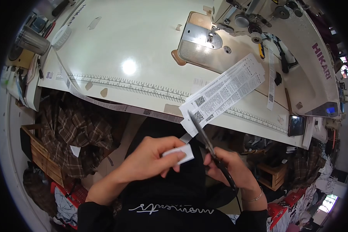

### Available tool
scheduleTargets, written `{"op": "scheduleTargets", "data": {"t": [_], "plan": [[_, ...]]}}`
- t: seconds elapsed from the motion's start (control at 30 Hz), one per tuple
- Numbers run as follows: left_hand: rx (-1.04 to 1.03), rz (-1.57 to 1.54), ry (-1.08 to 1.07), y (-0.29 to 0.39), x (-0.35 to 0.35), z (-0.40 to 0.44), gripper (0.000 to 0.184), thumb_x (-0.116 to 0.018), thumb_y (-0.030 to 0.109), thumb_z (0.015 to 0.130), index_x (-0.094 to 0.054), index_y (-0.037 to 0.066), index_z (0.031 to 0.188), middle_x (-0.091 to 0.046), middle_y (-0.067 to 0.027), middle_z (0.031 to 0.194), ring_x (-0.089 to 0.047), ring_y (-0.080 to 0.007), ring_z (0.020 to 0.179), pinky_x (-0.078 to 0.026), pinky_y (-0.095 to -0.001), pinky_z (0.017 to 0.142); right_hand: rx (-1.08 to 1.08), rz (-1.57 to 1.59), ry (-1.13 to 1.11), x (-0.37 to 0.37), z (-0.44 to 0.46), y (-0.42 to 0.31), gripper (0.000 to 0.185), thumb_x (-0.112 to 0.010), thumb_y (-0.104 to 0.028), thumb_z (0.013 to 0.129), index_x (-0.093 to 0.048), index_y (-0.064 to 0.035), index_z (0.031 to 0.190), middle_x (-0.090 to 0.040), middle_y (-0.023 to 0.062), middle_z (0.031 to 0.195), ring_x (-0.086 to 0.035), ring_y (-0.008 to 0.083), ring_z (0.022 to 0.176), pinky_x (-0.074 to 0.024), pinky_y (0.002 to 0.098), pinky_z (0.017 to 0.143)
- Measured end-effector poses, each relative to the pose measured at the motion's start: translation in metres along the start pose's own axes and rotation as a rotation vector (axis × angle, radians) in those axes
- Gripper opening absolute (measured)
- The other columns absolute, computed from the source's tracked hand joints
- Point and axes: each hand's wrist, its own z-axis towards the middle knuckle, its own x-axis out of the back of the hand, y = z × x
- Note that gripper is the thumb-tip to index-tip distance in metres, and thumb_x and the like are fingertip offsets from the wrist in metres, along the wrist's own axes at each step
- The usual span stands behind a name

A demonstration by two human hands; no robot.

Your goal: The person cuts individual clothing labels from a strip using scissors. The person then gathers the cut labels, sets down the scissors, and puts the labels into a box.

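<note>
My left hand (152,156) is closed, thumb and fingers pinching a small white folded label (185,154) in front of my lap. My right hand (232,167) is wrapped round the dark handles of a pair of scissors (207,142). The scissors point up and left, their tips over the lower end of a stack of printed white care labels (225,89) lying at the table's front edge. From a white roll (61,37) at the far left, a long printed label ribbon (112,106) runs along the front edge toward my left hand. Whether it joins the held label is unclear.
A sewing machine (317,58) stands at the right, its needle plate (201,36) lit. A printed ruler (131,84) crosses the white table. A phone (296,125) leans at the right edge. Plaid cloth (71,135) lies over a wooden crate (44,156) below left.
</note>
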Motion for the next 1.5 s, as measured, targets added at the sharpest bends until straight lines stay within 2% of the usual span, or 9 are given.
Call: {"op": "scheduleTargets", "data": {"t": [0.17, 0.33, 0.43, 0.63, 0.7, 0.8, 0.87, 1.03, 1.5], "plan": [[-0.081, 0.142, -0.101, 0.004, -0.014, 0.006, 0.018, -0.057, 0.018, 0.091, -0.055, 0.002, 0.099, -0.063, -0.0036, 0.065, -0.056, -0.0085, 0.047, -0.042, -0.0219, 0.043, 0.044, 0.053, 0.074, -0.006, 0.015, -0.023, 0.019, -0.07, -0.008, 0.077, -0.055, -0.0006, 0.084, -0.048, 0.0017, 0.061, -0.041, 0.004, 0.054, -0.0352, 0.0221, 0.048], [-0.032, 0.208, 0.005, -0.003, 0.021, -0.016, 0.015, -0.058, 0.015, 0.09, -0.057, 0.001, 0.095, -0.064, -0.0029, 0.065, -0.056, -0.0077, 0.047, -0.043, -0.021, 0.043, 0.217, -0.683, 0.733, 0.029, 0.024, -0.032, 0.023, -0.066, 0.0, 0.063, -0.053, -0.0036, 0.082, -0.05, 0.0085, 0.063, -0.05, 0.0216, 0.053, -0.0429, 0.0297, 0.053], [-0.001, 0.167, 0.052, -0.003, 0.034, -0.024, 0.015, -0.058, 0.015, 0.09, -0.06, 0.0, 0.091, -0.064, -0.002, 0.064, -0.053, -0.0056, 0.045, -0.041, -0.0191, 0.042, 0.352, -1.111, 1.058, 0.07, 0.04, -0.024, 0.027, -0.07, 0.0, 0.064, -0.055, -0.0068, 0.085, -0.057, 0.0062, 0.071, -0.059, 0.0231, 0.061, -0.0452, 0.0334, 0.053], [-0.061, -0.007, 0.23, -0.01, 0.023, -0.002, 0.017, -0.057, 0.016, 0.092, -0.06, -0.001, 0.09, -0.063, -0.0014, 0.064, -0.05, -0.0036, 0.044, -0.037, -0.0172, 0.041, 0.394, -1.423, 1.175, 0.101, 0.056, -0.005, 0.022, -0.07, -0.015, 0.077, -0.055, -0.0068, 0.091, -0.06, 0.0065, 0.078, -0.061, 0.0248, 0.066, -0.0469, 0.0347, 0.054], [-0.039, -0.005, 0.238, -0.009, 0.021, 0.002, 0.018, -0.056, 0.017, 0.092, -0.06, -0.001, 0.09, -0.062, -0.001, 0.064, -0.049, -0.0036, 0.044, -0.037, -0.017, 0.042, 0.368, -1.339, 1.161, 0.089, 0.043, -0.009, 0.024, -0.071, -0.013, 0.076, -0.056, -0.0061, 0.093, -0.06, 0.0071, 0.078, -0.061, 0.0258, 0.067, -0.0473, 0.0356, 0.055], [-0.035, -0.042, 0.228, -0.01, 0.02, 0.005, 0.019, -0.055, 0.017, 0.093, -0.061, -0.001, 0.091, -0.061, -0.0012, 0.064, -0.049, -0.0036, 0.045, -0.037, -0.0169, 0.042, 0.17, -0.888, 0.81, 0.054, 0.009, -0.015, 0.025, -0.073, -0.011, 0.07, -0.057, -0.0039, 0.088, -0.057, 0.0084, 0.07, -0.058, 0.0257, 0.061, -0.0451, 0.034, 0.055], [-0.026, -0.074, 0.236, -0.011, 0.019, 0.006, 0.019, -0.055, 0.018, 0.093, -0.061, 0.0, 0.092, -0.061, -0.0011, 0.064, -0.048, -0.0036, 0.045, -0.036, -0.0169, 0.042, -0.064, -0.494, 0.407, 0.031, -0.009, -0.024, 0.022, -0.075, -0.011, 0.066, -0.059, -0.0021, 0.078, -0.056, 0.0083, 0.066, -0.053, 0.0121, 0.058, -0.0417, 0.0275, 0.054], [-0.038, -0.132, 0.266, -0.011, 0.016, 0.006, 0.02, -0.055, 0.018, 0.094, -0.061, 0.0, 0.092, -0.06, -0.0011, 0.063, -0.047, -0.0037, 0.044, -0.036, -0.0168, 0.042, -0.098, -0.211, -0.168, 0.016, -0.022, 0.009, 0.04, -0.077, -0.029, 0.074, -0.052, 0.0001, 0.089, -0.053, 0.0114, 0.068, -0.052, 0.0246, 0.058, -0.0408, 0.0339, 0.054], [-0.07, -0.164, 0.22, -0.012, 0.007, 0.007, 0.029, -0.052, 0.016, 0.095, -0.059, -0.001, 0.118, -0.059, -0.0028, 0.064, -0.047, -0.0033, 0.047, -0.037, -0.0171, 0.042, -0.118, -0.154, -0.164, -0.004, 0.004, 0.002, 0.041, -0.073, -0.031, 0.079, -0.044, -0.0038, 0.089, -0.05, 0.0108, 0.071, -0.05, 0.0275, 0.065, -0.0404, 0.0374, 0.06]]}}
